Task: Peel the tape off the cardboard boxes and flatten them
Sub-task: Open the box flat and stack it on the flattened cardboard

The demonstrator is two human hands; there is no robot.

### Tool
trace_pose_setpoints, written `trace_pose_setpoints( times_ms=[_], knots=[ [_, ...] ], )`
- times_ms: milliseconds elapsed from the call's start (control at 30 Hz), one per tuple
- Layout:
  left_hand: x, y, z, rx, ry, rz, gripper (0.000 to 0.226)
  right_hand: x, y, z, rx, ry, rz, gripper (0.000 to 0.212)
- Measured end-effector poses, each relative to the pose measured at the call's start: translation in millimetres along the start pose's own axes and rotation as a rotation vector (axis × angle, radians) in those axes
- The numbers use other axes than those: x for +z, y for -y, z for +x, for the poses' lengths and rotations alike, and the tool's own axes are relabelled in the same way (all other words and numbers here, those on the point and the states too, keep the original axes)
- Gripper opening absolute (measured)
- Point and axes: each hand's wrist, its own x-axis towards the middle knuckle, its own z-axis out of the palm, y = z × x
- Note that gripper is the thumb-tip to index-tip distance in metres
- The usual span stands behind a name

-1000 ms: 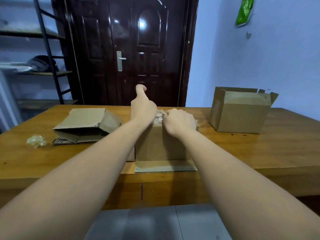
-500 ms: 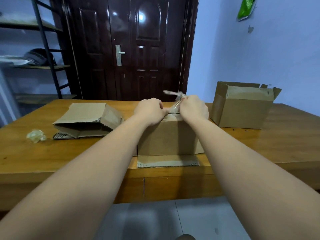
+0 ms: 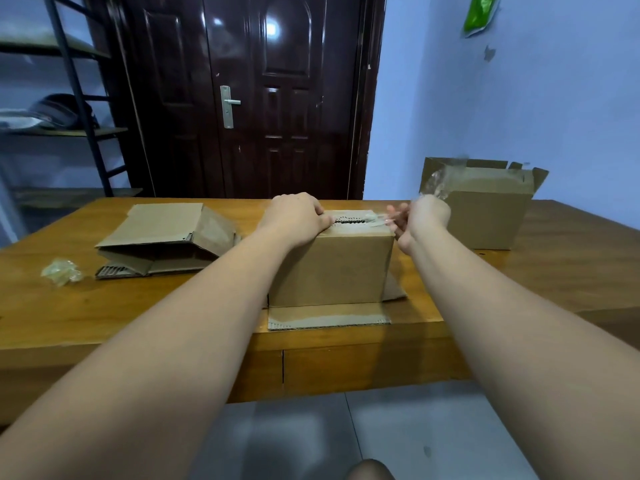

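A cardboard box (image 3: 330, 268) stands at the table's near edge with its lower flaps spread flat on the wood. My left hand (image 3: 296, 216) presses down on the box's top left corner, fingers curled over the edge. My right hand (image 3: 420, 216) is off the box's top right corner and holds a strip of clear tape (image 3: 437, 181). The strip rises from the fist, and another stretch of it runs back to the seam on the box top. The open seam shows a dark gap.
A collapsed box (image 3: 166, 239) lies to the left, with a wad of used tape (image 3: 62, 271) further left. Another open box (image 3: 485, 206) stands at the back right. The wooden table (image 3: 554, 271) faces a dark door (image 3: 256, 95); a metal shelf (image 3: 69, 129) is at left.
My right hand has pulled the tape from the box's middle out past its right corner, lifting the strip off the top seam. My left hand slid to the top left corner.
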Motion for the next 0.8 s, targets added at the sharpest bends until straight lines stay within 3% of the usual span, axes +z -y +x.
trace_pose_setpoints(
  times_ms=[167,367,467,533,633,733,800],
  knots=[
    [4.7,1.5,3.8,0.005,-0.012,0.032,0.038,-4.3,-1.2,8.5,-0.081,0.148,-0.25,0.019],
    [7.0,2.3,4.8,0.009,-0.016,0.044,0.038,-16.5,1.4,13.9,-0.226,0.393,-0.639,0.039],
    [8.0,2.8,5.4,0.008,-0.019,0.042,0.037,-18.4,-1.8,16.9,-0.167,0.398,-0.568,0.041],
    [8.1,3.0,5.5,0.01,-0.02,0.042,0.037,-16.4,0.2,14.5,-0.115,0.375,-0.486,0.029],
    [7.9,2.4,4.1,0.016,-0.024,0.045,0.037,-17.2,5.0,14.7,-0.147,0.423,-0.576,0.012],
    [7.3,1.8,3.1,0.026,-0.032,0.056,0.038,-15.3,3.3,19.4,-0.227,0.467,-0.835,0.04],
    [7.1,2.0,2.8,0.023,-0.034,0.055,0.037,-10.6,-3.0,22.8,-0.387,0.41,-1.013,0.04]
  ],
)
